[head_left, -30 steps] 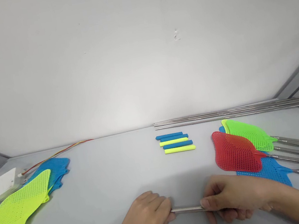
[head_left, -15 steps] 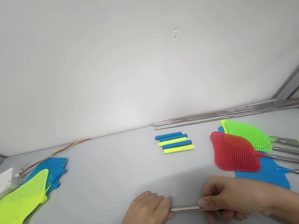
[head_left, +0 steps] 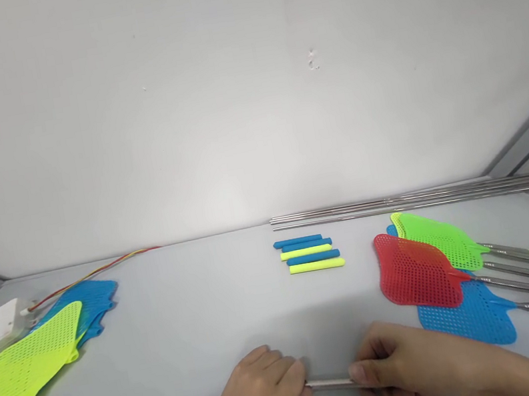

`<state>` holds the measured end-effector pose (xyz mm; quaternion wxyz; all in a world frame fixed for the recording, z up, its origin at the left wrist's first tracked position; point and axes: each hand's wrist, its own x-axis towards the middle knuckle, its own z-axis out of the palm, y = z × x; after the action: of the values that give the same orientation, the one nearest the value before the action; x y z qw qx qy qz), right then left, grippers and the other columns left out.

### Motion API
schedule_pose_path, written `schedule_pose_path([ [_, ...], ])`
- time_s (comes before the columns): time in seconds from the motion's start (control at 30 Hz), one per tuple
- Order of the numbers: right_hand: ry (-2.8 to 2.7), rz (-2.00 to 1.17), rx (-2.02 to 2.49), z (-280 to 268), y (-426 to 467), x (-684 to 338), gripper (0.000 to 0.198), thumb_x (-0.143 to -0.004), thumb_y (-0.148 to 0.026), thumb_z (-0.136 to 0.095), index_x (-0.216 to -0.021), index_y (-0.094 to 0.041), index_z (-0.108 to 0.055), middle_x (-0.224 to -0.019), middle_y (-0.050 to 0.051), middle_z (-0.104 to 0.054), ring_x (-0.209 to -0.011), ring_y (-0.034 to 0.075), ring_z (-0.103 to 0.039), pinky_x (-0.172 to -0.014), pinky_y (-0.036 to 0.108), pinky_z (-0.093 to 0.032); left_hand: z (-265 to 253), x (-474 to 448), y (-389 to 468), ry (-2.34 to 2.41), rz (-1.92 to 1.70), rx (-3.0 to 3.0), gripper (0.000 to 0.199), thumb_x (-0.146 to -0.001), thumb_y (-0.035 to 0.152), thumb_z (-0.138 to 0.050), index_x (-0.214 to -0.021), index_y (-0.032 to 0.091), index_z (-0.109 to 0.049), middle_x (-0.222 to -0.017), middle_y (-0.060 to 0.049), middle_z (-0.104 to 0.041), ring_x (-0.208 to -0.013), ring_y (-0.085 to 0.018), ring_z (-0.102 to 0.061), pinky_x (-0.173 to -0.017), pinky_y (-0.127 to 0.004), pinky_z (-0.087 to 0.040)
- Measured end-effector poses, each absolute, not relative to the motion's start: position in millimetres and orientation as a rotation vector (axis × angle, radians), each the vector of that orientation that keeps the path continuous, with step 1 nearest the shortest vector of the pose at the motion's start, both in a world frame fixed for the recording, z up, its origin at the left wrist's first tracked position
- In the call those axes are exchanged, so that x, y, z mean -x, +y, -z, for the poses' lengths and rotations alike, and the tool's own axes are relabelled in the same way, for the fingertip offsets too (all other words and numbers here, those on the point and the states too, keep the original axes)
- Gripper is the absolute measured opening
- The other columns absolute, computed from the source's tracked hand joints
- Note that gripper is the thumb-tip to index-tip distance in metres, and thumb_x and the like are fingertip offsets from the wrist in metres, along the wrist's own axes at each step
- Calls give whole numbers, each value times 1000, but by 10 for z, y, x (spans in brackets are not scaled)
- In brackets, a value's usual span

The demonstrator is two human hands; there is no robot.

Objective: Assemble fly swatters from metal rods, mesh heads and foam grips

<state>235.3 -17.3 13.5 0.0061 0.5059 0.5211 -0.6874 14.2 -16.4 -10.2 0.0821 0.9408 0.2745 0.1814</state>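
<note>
- Metal rod between the two hands, over the near side of the grey tabletop.
- Left hand closed around the rod's left portion.
- Right hand clamped on the rod's right portion, thumb against it.
- Blue and yellow handle grips side by side beyond the hands.
- Red fly swatter overlapping a blue fly swatter near the right forearm.
</note>
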Motion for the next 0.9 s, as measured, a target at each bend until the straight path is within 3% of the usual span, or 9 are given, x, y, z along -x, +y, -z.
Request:
schedule_pose_path([
  [0.17, 1634, 2154, -1560, -125, -164, -2369, 40, -78, -44, -42, -71, -12, -64, -46, -4, -38, -36, 2, -30, -32, 13, -23, -32, -145, -160, 864, -344, -2758, 23, -84, 16, -29, -64, 19, -39, -57, 0, -52, -49, -13, -44, -49, -24, -32],
  [0.9, 1630, 2172, -1459, -122, -118, -2427, 42, -78, -48, -41, -77, -12, -63, -48, -4, -39, -35, 2, -31, -30, 13, -22, -21, -129, -167, 872, -274, -2765, 21, -84, 16, -31, -66, 18, -41, -59, 0, -51, -51, -14, -43, -50, -25, -33],
])
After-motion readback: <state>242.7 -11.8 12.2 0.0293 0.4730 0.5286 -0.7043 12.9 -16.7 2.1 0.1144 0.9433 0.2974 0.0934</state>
